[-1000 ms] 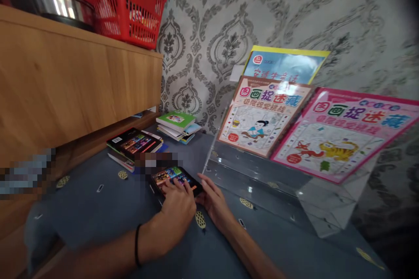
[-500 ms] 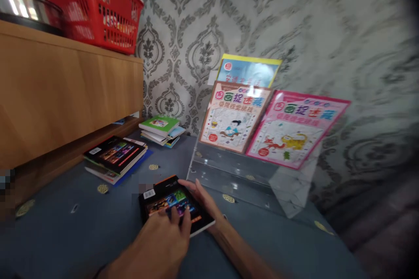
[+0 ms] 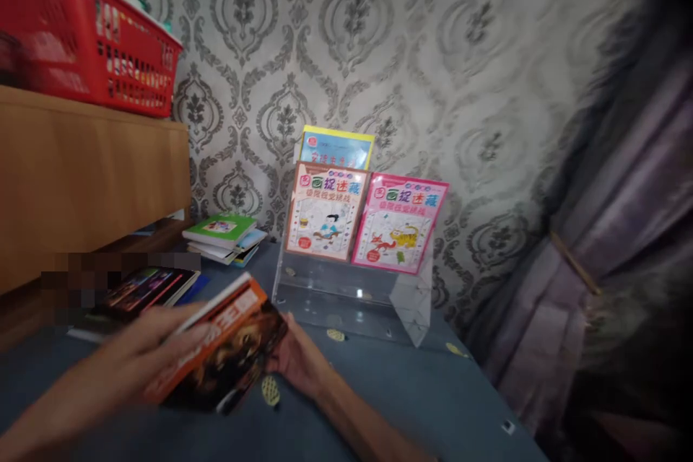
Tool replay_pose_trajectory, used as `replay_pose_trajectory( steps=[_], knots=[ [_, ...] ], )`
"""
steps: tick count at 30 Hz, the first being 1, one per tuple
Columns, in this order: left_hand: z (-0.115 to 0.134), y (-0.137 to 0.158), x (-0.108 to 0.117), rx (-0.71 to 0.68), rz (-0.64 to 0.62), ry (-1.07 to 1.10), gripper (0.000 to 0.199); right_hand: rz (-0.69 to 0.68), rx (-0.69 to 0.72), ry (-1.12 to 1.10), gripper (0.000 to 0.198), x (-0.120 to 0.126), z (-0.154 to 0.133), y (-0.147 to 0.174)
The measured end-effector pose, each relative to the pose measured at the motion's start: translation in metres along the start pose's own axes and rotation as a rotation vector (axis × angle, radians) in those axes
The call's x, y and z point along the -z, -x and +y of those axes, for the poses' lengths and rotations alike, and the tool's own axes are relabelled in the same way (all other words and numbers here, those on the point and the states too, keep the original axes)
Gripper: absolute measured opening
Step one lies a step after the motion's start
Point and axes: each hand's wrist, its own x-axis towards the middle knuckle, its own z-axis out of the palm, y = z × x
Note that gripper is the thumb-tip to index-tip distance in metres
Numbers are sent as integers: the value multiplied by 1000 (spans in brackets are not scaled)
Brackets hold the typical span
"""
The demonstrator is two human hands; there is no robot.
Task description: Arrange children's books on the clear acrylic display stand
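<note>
Both hands hold a book [image 3: 238, 350] tilted above the table, its orange and dark illustrated cover facing up toward me. My left hand [image 3: 157, 346] grips its left side, thumb across the cover. At the opposite edge, my right hand [image 3: 297, 357] has its fingers partly hidden behind the book. Just past my left hand lies a stack of dark-covered books [image 3: 146, 290]. A clear acrylic stand [image 3: 330, 285] beyond the hands bears a brown-bordered picture book [image 3: 325, 220], a pink one [image 3: 401, 227] and, behind them, a blue-and-yellow one [image 3: 336, 148].
A stack with a green book [image 3: 219, 229] on top sits near the wall. At left, a wooden cabinet [image 3: 92, 173] carries a red plastic basket [image 3: 59, 43]. A tied curtain [image 3: 546, 325] hangs to the right of the blue-grey table [image 3: 411, 390].
The book has been lifted off the table and turned from its barcode side to its orange front cover. My left hand has shifted to its left edge. The view has swung right.
</note>
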Motion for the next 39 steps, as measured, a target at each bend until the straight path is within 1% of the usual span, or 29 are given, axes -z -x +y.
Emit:
replay_pose_trajectory(
  steps=[2,3,5,6,9,11,14,17,19,22,25,27,30,33,36,39],
  knots=[
    [5,-12,9,129,-95,360,54,53,11,-37,56,-1,0,1],
    [2,-18,9,195,-80,524,54,79,13,-42,49,-1,1,1],
    [-15,-26,2,321,-72,762,50,106,1,-15,40,-1,3,0],
    [-26,-29,-4,355,-64,845,46,112,-11,6,38,-1,4,0],
    [-59,-30,-19,407,-38,988,36,127,-23,52,36,0,6,-2],
    [-73,-31,-24,432,-16,1045,31,135,-17,59,36,1,7,-2],
    [-80,-32,-27,471,90,1166,34,148,3,39,35,0,6,-2],
    [-79,-32,-32,444,202,1291,49,165,19,-6,35,-2,5,-2],
    [-76,-30,-40,372,235,1347,55,161,21,-24,34,-4,4,-1],
    [-66,-29,-60,293,219,1414,46,127,32,-38,34,-6,2,0],
    [-57,-31,-80,317,161,1497,43,104,38,-9,33,-8,3,2],
    [-53,-34,-87,379,183,1525,42,89,27,79,32,-9,5,3],
    [-50,-37,-88,469,268,1513,43,53,27,288,34,-11,9,5],
    [-53,-38,-84,496,262,1476,45,42,63,459,38,-15,12,8],
    [-60,-36,-81,555,218,1400,42,52,86,480,41,-22,13,10],
    [-70,-33,-77,642,135,1296,29,27,37,427,43,-31,13,15]
  ],
)
